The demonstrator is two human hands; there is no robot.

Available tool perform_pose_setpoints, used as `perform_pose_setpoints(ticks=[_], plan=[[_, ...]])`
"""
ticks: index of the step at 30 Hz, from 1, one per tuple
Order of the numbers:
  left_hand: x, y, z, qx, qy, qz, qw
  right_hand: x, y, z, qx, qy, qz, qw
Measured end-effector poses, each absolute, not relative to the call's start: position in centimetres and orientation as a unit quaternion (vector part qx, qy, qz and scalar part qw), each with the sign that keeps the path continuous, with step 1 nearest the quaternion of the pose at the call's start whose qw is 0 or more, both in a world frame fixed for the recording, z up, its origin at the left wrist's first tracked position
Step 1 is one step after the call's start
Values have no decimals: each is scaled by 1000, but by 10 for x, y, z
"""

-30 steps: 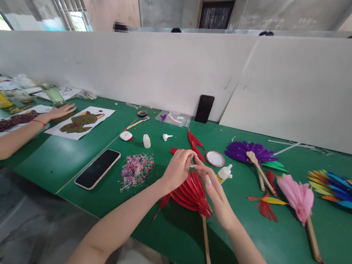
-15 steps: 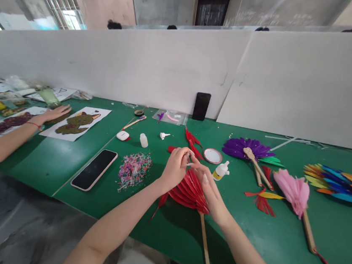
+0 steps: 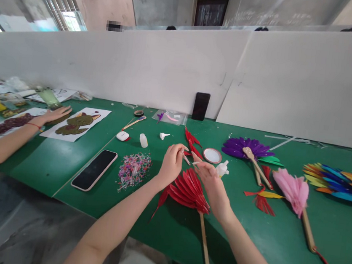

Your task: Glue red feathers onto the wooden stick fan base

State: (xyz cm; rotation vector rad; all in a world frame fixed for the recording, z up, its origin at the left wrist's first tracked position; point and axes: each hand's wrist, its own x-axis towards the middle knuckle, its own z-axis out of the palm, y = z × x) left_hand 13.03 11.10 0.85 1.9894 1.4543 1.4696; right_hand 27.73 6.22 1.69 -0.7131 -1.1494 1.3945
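Just above a red feather fan (image 3: 186, 190) with a wooden handle, my two hands face each other. My left hand (image 3: 171, 162) is closed in a pinch; whatever its fingertips may hold is too small to make out. To its right, my right hand (image 3: 210, 180) has its fingers stretched out and apart, with nothing seen in it. Behind them lie more red feathers (image 3: 192, 141) and a round white lid (image 3: 212, 155) with a reddish rim. A small white glue bottle (image 3: 222, 168) stands beyond my right hand, partly hidden by it.
Colourful sequins (image 3: 134, 170) and a phone (image 3: 94, 170) lie to the left. Purple (image 3: 247, 149), pink (image 3: 291, 191) and multicoloured feather pieces (image 3: 338, 183) lie right. Another phone (image 3: 201, 106) leans on the white partition (image 3: 157, 70). A co-worker's hand (image 3: 57, 114) rests near a seed picture (image 3: 76, 125).
My hands have moved apart: the left slightly left, the right slightly down with its fingers spreading. More of the red fan shows between them. The glue bottle is now partly covered.
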Motion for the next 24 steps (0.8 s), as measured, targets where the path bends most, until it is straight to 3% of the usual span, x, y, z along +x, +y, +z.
perform_pose_setpoints(ticks=[7,12,17,24], plan=[[133,110,15,657,459,532,273,288,66,26,-270,-480,618,561],[138,107,16,648,451,530,309,288,70,20,-288,-468,615,566],[137,109,13,626,488,533,293,288,73,12,-292,-461,604,581],[110,130,3,637,585,467,187,289,75,3,-323,-465,582,584]])
